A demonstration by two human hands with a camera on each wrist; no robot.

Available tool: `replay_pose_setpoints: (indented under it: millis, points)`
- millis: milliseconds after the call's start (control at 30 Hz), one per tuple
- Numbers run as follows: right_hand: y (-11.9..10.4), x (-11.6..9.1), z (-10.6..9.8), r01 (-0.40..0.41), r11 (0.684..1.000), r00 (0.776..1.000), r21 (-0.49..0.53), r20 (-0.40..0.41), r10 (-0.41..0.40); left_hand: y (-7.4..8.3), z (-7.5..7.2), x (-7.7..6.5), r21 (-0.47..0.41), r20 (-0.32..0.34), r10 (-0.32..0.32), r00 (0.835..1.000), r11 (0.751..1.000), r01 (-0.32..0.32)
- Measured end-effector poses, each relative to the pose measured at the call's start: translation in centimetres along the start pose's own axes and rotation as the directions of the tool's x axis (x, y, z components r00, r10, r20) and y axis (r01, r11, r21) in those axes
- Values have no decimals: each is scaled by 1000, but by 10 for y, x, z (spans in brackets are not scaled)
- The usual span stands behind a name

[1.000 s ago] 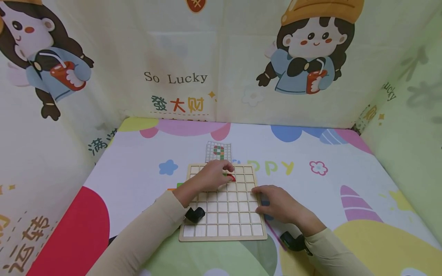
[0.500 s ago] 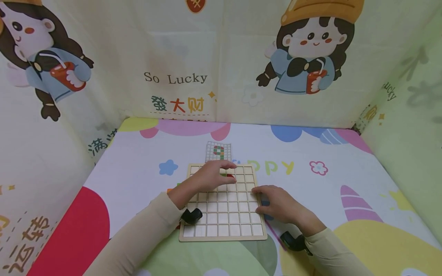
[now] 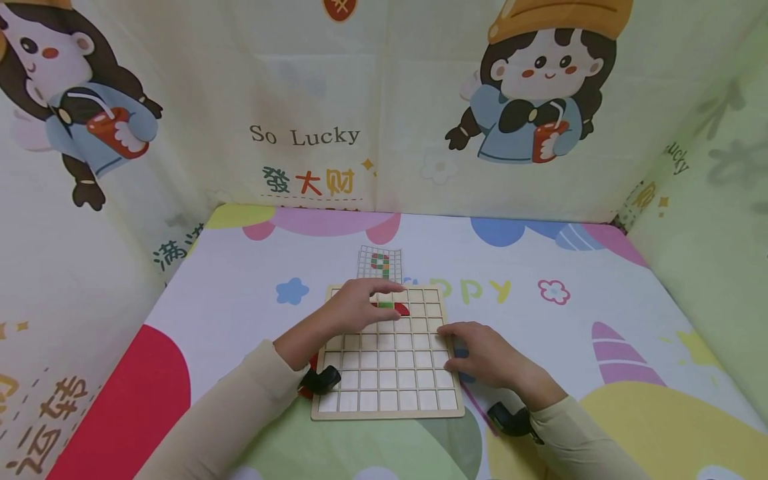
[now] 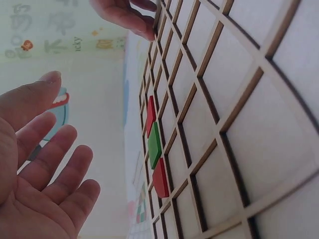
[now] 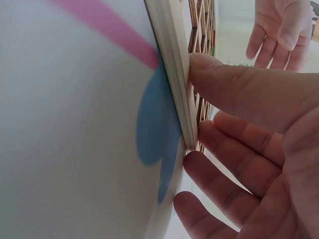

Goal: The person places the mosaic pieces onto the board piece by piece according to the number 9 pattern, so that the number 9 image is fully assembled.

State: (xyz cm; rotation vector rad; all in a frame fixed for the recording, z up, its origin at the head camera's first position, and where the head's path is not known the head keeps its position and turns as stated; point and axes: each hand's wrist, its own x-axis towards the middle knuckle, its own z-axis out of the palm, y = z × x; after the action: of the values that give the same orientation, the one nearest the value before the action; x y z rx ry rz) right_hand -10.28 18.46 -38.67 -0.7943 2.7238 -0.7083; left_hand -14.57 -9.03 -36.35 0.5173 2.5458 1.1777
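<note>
A wooden grid board (image 3: 390, 360) lies on the table. In one of its upper rows sit a red quarter-round piece (image 3: 401, 309) and a green piece (image 3: 386, 305). The left wrist view shows a second red piece (image 4: 160, 179) at the other end of that row, beyond the green one. My left hand (image 3: 355, 307) hovers over the row, fingers extended and thumb apart, holding nothing. At the board's right edge my right hand (image 3: 486, 355) rests with relaxed fingers, the thumb (image 5: 239, 84) touching the frame.
Behind the board lies a gridded pattern card (image 3: 380, 262) with a green, red and orange figure. Red pieces (image 3: 306, 392) show partly under the left wrist, left of the board. A printed cloth (image 3: 576, 320) covers the table, and patterned curtains enclose it.
My left hand has opened away from the right-hand red piece and drawn back to the left, leaving it in its cell. The right hand stays put.
</note>
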Motion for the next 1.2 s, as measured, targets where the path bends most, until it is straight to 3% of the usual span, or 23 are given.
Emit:
replay_pose_setpoints:
  millis: [733,1200]
  points:
    - [-1,0,1,-32,999,999,13,8,32,-10,-23,-26,-29,-81,-43,996,999,41]
    - [-1,0,1,-26,1000,1000,14,5,26,-30,-39,-47,-19,-128,-68,989,998,67]
